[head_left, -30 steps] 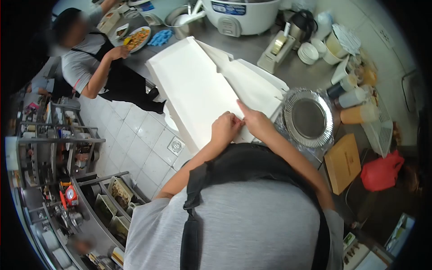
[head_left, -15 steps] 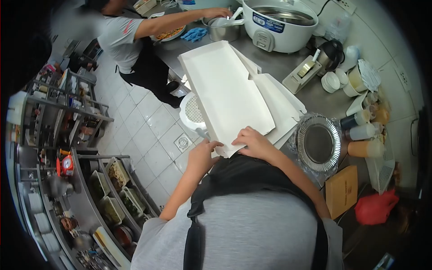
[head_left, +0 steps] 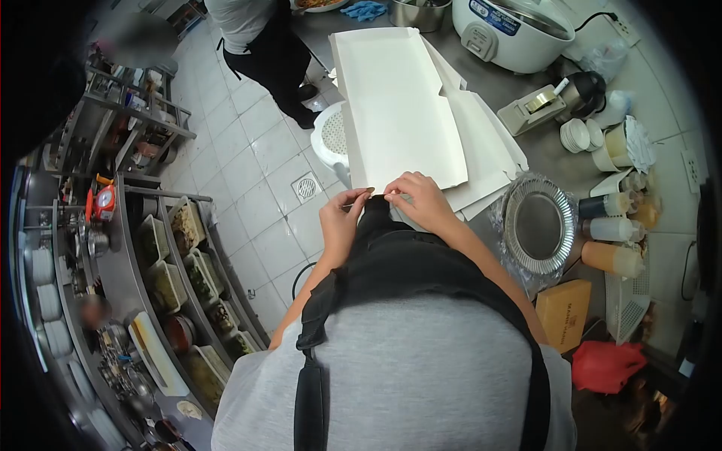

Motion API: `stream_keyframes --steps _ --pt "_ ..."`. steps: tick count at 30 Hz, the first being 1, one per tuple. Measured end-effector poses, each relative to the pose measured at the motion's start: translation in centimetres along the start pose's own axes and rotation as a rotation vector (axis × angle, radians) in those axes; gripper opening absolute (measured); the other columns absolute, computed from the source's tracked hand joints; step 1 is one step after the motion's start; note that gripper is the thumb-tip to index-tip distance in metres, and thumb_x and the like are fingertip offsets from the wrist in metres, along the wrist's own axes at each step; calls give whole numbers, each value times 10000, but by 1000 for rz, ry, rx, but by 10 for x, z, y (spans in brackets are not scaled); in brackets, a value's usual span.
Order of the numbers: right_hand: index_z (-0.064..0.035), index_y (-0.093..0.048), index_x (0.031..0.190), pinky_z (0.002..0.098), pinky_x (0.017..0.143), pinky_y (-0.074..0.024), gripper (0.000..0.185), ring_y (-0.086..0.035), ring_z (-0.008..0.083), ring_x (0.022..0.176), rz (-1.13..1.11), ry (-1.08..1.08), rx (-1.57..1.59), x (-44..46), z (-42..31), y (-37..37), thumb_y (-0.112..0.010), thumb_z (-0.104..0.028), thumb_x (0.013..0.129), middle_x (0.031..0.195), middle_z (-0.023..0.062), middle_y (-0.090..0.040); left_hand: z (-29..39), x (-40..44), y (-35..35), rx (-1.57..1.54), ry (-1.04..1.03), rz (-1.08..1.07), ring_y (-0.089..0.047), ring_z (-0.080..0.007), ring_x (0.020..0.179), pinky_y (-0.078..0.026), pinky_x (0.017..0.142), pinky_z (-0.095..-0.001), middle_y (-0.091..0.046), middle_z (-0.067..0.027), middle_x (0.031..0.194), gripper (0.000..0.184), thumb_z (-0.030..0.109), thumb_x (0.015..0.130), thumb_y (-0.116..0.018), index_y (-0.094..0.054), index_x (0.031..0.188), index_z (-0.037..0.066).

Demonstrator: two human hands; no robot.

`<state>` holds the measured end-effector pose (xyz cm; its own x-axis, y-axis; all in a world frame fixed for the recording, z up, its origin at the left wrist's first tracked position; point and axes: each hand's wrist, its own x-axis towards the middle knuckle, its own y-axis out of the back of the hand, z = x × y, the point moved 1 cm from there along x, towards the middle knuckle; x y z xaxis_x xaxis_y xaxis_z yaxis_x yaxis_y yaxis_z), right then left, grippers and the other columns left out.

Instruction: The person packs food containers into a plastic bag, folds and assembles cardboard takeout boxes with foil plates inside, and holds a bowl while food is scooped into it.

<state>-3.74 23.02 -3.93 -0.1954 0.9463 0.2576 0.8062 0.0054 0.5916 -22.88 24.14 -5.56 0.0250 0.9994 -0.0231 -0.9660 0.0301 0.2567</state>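
Note:
A long, shallow white cardboard box [head_left: 398, 105] lies at the counter's edge, its near end close to my apron. My left hand [head_left: 344, 216] is closed at the box's near edge, thumb and fingers pinched together. Just beside it, my right hand [head_left: 423, 199] also pinches that near edge with thumb and fingertips. The exact fold or flap between the fingertips is too small to make out. More white cardboard pieces [head_left: 489, 150] lie beneath the box and to its right.
Right of the cardboard, plastic-wrapped foil trays [head_left: 538, 225] rest on the counter. A tape dispenser [head_left: 530, 113], white cooker [head_left: 511, 34] and sauce bottles [head_left: 613, 259] stand beyond. A white perforated stool [head_left: 329, 139] is at left. Another person [head_left: 263, 60] stands farther back.
The view has shifted, so the counter items sit higher and to the right. Both hands have drawn closer together at the box's near edge. The other person's arm has left the view.

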Motion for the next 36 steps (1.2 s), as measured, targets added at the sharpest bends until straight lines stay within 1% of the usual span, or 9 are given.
stream_keyframes --steps 4,9,10,13,16,19,22,28,36 --pt "-75 -684 852 389 730 -451 166 -581 273 786 -27 -18 -61 1 0 -3 -618 -225 882 794 79 -613 -12 -7 0 18 -2 -23 -672 -116 769 -519 700 -237 -726 -102 852 162 82 864 -690 -710 968 -42" --pt "-48 -684 867 405 733 -463 201 -587 295 811 -14 -222 -19 4 11 -3 -580 -219 893 814 110 -614 -13 2 -6 -103 -16 -72 -662 -97 778 -511 696 -227 -726 -103 848 142 53 854 -695 -708 955 -46" --pt "-43 -684 870 406 734 -465 208 -588 299 818 -19 -269 -13 4 13 -5 -575 -219 893 818 115 -615 -12 4 -6 -73 -51 -87 -652 -92 774 -508 706 -227 -722 -78 855 120 51 864 -690 -707 934 -45" --pt "-41 -687 876 398 741 -468 216 -594 295 844 -23 -327 -10 5 14 -2 -573 -224 889 834 116 -620 -4 9 -6 102 -222 -134 -665 -141 714 -506 660 -256 -705 -83 795 101 60 832 -714 -716 912 -2" --pt "-49 -700 863 396 719 -474 218 -602 291 814 12 -337 8 1 21 -6 -585 -233 879 825 112 -622 12 15 -6 415 -430 -219 -648 -221 662 -497 612 -311 -667 -84 744 94 91 788 -735 -723 875 56" --pt "-61 -718 865 389 698 -485 217 -611 295 773 21 -388 6 0 29 -7 -592 -237 869 819 111 -628 20 21 -10 538 -476 -280 -624 -267 657 -481 588 -364 -644 -71 733 88 133 758 -742 -718 828 87" --pt "-74 -731 869 377 685 -494 210 -622 298 749 69 -413 26 0 34 -7 -597 -235 855 826 110 -643 28 31 -14 556 -470 -382 -642 -266 670 -495 597 -372 -670 -58 750 98 171 752 -739 -715 805 92" --pt "-80 -735 870 368 703 -499 207 -639 296 780 -28 -492 -21 4 38 -6 -596 -231 842 873 105 -666 34 39 -23 722 -448 -478 -660 -264 665 -508 594 -370 -689 -65 751 120 214 765 -724 -719 808 102" --pt "-80 -731 899 366 712 -502 218 -642 291 785 32 -492 1 4 37 3 -596 -246 854 880 108 -667 41 43 -28 582 -372 -488 -655 -259 676 -495 593 -372 -685 -60 783 159 238 798 -713 -714 821 81"
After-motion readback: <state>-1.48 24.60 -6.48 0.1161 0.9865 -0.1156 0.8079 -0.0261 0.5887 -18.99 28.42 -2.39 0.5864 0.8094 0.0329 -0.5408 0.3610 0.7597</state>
